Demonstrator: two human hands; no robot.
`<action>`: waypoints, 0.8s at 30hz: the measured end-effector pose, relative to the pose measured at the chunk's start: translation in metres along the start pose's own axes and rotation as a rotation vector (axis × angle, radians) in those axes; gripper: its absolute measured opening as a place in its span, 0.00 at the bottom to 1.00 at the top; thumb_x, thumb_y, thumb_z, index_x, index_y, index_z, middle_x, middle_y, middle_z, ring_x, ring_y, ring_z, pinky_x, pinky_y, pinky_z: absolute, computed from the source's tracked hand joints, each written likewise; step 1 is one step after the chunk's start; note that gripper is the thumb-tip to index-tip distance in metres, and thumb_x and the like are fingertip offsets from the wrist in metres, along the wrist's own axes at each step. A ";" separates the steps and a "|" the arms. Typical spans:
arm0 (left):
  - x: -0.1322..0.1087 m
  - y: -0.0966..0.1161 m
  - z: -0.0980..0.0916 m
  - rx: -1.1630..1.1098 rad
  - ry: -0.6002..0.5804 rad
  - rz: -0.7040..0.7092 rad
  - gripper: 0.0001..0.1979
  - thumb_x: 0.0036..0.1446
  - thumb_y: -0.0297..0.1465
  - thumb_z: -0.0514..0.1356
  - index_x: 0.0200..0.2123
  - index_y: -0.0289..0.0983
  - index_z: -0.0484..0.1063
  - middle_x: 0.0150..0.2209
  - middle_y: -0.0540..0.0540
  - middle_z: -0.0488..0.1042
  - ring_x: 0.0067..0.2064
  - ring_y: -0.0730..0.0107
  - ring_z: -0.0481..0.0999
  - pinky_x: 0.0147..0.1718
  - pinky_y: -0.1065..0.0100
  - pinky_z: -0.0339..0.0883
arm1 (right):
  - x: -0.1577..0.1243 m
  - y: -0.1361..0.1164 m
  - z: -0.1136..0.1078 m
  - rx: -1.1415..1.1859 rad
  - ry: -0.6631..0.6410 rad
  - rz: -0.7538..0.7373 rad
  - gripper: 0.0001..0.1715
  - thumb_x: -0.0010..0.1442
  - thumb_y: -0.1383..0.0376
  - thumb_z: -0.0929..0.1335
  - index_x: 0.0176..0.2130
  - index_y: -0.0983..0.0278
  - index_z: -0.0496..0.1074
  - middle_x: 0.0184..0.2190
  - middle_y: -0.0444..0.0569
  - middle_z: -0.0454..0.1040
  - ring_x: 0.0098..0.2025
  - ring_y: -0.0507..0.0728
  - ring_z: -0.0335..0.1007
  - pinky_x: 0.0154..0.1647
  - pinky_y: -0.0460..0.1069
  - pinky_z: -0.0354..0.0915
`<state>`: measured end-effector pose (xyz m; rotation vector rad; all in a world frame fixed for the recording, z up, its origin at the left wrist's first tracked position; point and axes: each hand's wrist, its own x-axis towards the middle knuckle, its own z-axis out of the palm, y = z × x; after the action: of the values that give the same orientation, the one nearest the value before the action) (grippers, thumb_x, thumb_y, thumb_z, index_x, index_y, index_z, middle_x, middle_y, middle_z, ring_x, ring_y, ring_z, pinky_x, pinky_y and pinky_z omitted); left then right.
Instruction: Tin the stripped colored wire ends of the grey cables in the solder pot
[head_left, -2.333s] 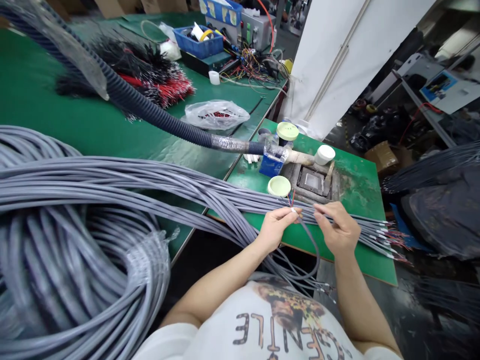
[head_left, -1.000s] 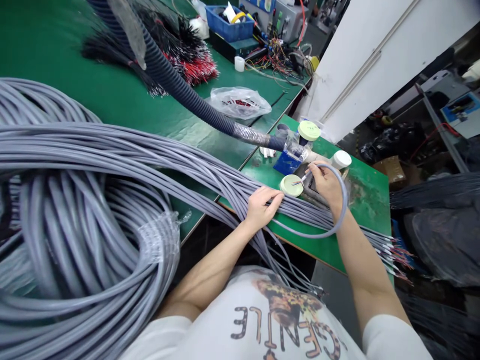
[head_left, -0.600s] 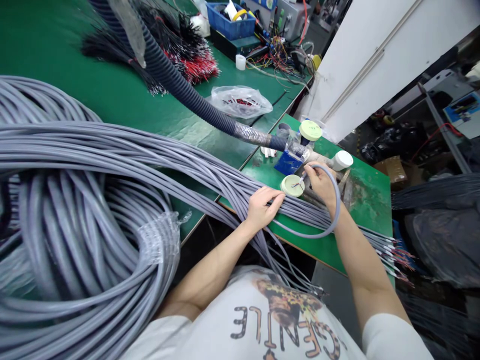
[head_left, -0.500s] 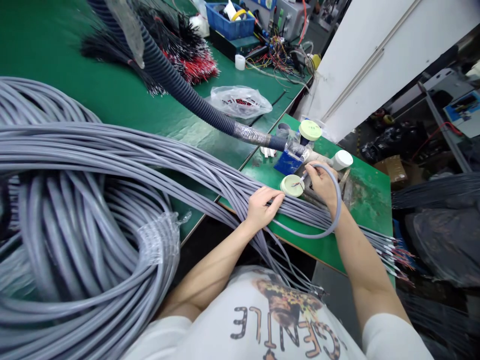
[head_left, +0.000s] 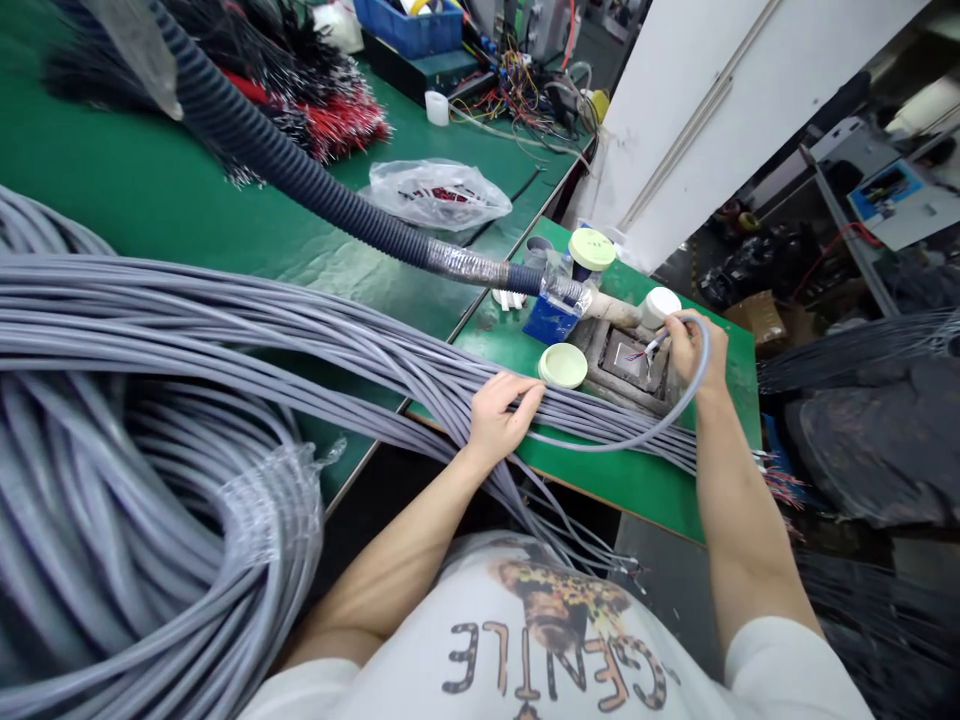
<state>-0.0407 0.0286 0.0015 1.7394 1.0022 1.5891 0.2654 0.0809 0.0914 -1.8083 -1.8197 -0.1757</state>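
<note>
My right hand (head_left: 697, 345) pinches a grey cable (head_left: 637, 440) close to its end, and the cable loops back below the hand. Its stripped, coloured wires (head_left: 637, 355) point left over the silvery square of a solder pot (head_left: 611, 385); whether they touch the metal I cannot tell. My left hand (head_left: 501, 415) is closed over the bundle of grey cables (head_left: 390, 345), thumb toward a shallow pale-green dish (head_left: 562, 367). The bundle runs across the green bench, under that hand and in front of the pot.
A ribbed dark hose (head_left: 337, 205) ends beside the pot near a blue block (head_left: 551, 318). Behind stand a yellow-lidded container (head_left: 592, 250) and a white round cap (head_left: 660, 305). Thick cable coils (head_left: 187, 480) fill the left. A plastic bag (head_left: 439, 195) lies farther back.
My right hand has moved right, carrying the wire ends from the pale-green dish to above the solder pot. My left hand stays on the bundle. The view has shifted somewhat.
</note>
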 end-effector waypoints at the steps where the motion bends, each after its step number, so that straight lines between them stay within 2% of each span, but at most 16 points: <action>1: 0.000 0.000 0.000 0.002 -0.003 0.000 0.06 0.58 0.29 0.60 0.34 0.37 0.77 0.31 0.46 0.79 0.33 0.69 0.75 0.35 0.65 0.67 | 0.000 0.005 0.003 -0.009 0.004 0.000 0.15 0.62 0.57 0.62 0.36 0.61 0.75 0.28 0.48 0.79 0.36 0.60 0.74 0.40 0.53 0.65; 7: 0.001 0.001 0.000 0.012 -0.008 0.005 0.06 0.58 0.30 0.59 0.34 0.37 0.77 0.30 0.45 0.79 0.31 0.69 0.74 0.34 0.65 0.68 | 0.004 0.020 0.013 -0.061 -0.023 -0.023 0.15 0.62 0.57 0.63 0.33 0.61 0.75 0.29 0.48 0.79 0.35 0.59 0.74 0.39 0.52 0.64; 19: 0.000 0.001 0.001 0.023 -0.014 -0.007 0.06 0.58 0.30 0.59 0.34 0.37 0.77 0.30 0.46 0.78 0.32 0.69 0.74 0.35 0.65 0.68 | 0.005 0.032 0.030 -0.155 -0.051 -0.007 0.15 0.61 0.57 0.63 0.30 0.61 0.74 0.28 0.50 0.78 0.34 0.60 0.72 0.35 0.51 0.61; 22: 0.000 -0.001 0.001 0.025 -0.014 0.000 0.07 0.58 0.31 0.59 0.34 0.37 0.77 0.30 0.46 0.78 0.32 0.69 0.74 0.34 0.66 0.68 | 0.004 0.028 0.027 -0.141 -0.052 0.006 0.15 0.61 0.57 0.63 0.31 0.61 0.74 0.28 0.50 0.78 0.34 0.60 0.71 0.36 0.52 0.61; 24: 0.000 -0.003 0.001 0.029 -0.015 -0.002 0.07 0.58 0.31 0.59 0.34 0.37 0.77 0.30 0.45 0.79 0.31 0.69 0.74 0.34 0.65 0.68 | -0.001 0.016 0.016 -0.092 -0.032 -0.003 0.14 0.61 0.57 0.63 0.32 0.61 0.75 0.29 0.49 0.78 0.36 0.60 0.72 0.39 0.53 0.63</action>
<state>-0.0404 0.0303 -0.0006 1.7666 1.0236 1.5653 0.2763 0.0888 0.0732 -1.8815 -1.8637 -0.2365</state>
